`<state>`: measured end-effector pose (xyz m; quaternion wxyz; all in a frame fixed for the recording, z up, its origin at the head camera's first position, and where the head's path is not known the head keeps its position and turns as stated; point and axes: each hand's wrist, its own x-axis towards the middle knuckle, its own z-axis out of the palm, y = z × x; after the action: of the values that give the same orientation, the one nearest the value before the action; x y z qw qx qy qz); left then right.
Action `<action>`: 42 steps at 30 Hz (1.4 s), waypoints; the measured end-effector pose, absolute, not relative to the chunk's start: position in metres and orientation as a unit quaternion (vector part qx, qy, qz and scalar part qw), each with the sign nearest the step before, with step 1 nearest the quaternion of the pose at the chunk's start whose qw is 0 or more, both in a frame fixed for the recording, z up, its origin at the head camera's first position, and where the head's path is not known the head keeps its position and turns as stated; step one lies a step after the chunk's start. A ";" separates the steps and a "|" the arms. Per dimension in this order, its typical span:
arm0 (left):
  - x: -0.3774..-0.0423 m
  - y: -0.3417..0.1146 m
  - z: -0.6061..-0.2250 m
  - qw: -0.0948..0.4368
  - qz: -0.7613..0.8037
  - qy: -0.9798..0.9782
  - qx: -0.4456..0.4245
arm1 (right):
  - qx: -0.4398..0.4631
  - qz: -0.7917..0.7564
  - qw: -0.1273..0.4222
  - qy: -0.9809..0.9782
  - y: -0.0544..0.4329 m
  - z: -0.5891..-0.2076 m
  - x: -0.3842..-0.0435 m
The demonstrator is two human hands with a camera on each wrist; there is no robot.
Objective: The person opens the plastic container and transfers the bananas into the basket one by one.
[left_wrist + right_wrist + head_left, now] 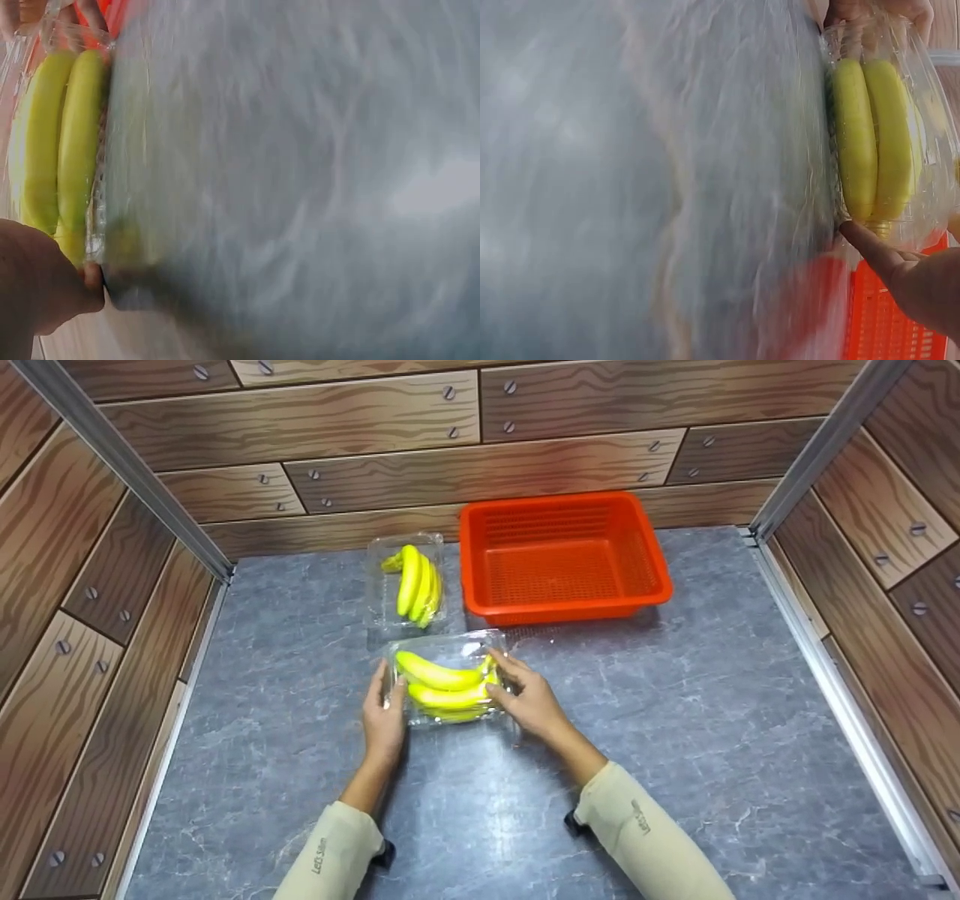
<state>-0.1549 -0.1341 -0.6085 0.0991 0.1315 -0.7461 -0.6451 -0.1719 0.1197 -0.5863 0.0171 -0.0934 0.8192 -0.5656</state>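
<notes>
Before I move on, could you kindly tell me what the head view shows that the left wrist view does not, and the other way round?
Only the head view shows the second banana pack, the whole red basket, and the left sleeve and right sleeve.

Only the left wrist view gives a close, side-on look at the held banana pack, with two bananas side by side behind clear plastic.

Both show that held pack, the left hand and at least part of the right hand on it, and the grey tabletop.
</notes>
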 end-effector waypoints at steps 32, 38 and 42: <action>-0.149 -0.122 -0.625 -0.083 -0.591 -0.798 -0.078 | -0.058 -0.654 0.029 0.754 0.187 -0.598 -0.171; -0.150 -0.123 -0.626 -0.101 -0.606 -0.784 -0.090 | -0.088 -0.657 0.020 0.749 0.188 -0.599 -0.171; -0.150 -0.121 -0.627 -0.100 -0.596 -0.791 -0.097 | -0.088 -0.657 0.019 0.749 0.189 -0.599 -0.171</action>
<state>-0.1499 -0.1213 -0.6270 -0.1003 -0.0966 -0.7906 -0.5963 -0.1706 0.1890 -0.5988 0.0194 -0.0883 0.7487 -0.6568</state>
